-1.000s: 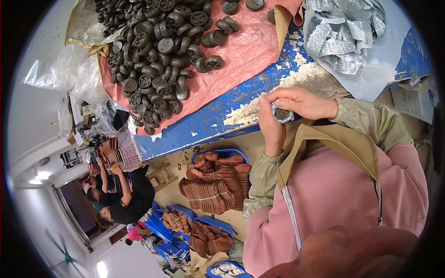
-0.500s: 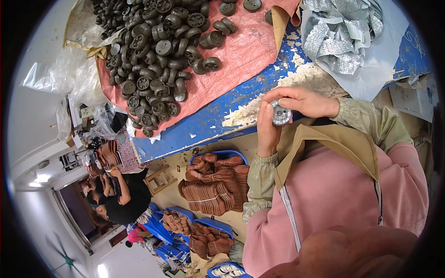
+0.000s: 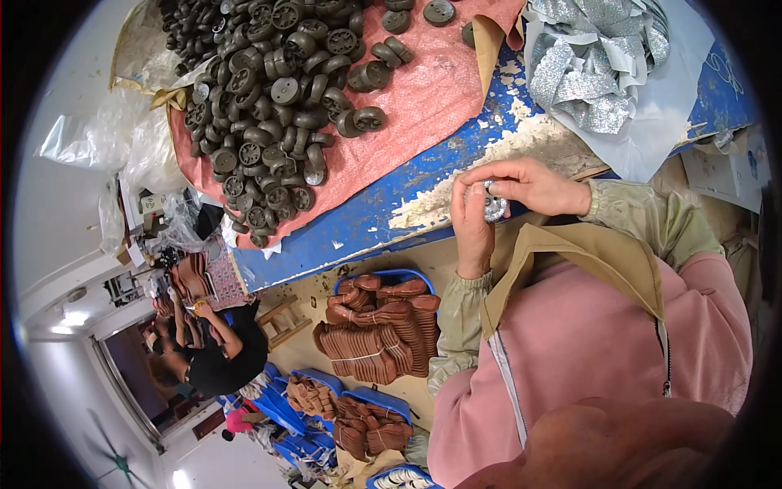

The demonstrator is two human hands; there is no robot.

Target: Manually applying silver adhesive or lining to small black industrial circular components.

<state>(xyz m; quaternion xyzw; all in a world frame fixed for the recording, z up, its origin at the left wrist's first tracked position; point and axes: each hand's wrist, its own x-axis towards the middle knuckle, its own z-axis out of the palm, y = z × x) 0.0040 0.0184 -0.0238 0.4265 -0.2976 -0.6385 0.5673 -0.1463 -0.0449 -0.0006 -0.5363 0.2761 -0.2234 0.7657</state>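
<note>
My left hand [image 3: 472, 232] is closed around a small round wheel [image 3: 494, 209] from its left side. Silvery glitter shows around the wheel's rim, and its face has small dark holes. My right hand [image 3: 533, 187] reaches across from the right, with thumb and fingers pinched at the wheel's upper edge. Whether a loose strip end lies between those fingertips is too small to tell. Both hands are just off the near edge of the blue worn table [image 3: 358, 231]. Beyond them, a heap of dark wheels [image 3: 285, 90] lies on a pink woven sheet [image 3: 423, 90].
Silver glitter strips [image 3: 595, 69] lie on white sheeting at the upper right. Below the table stand blue bins with bundled brown pieces [image 3: 375, 326]. A brown apron bib [image 3: 582, 253] stands out from my chest. At left, people in dark clothes [image 3: 220, 350] work farther off.
The wheel has turned in my hands, and less of its face shows. My right fingers have shifted at its upper edge. The distant person's arm has moved slightly.
</note>
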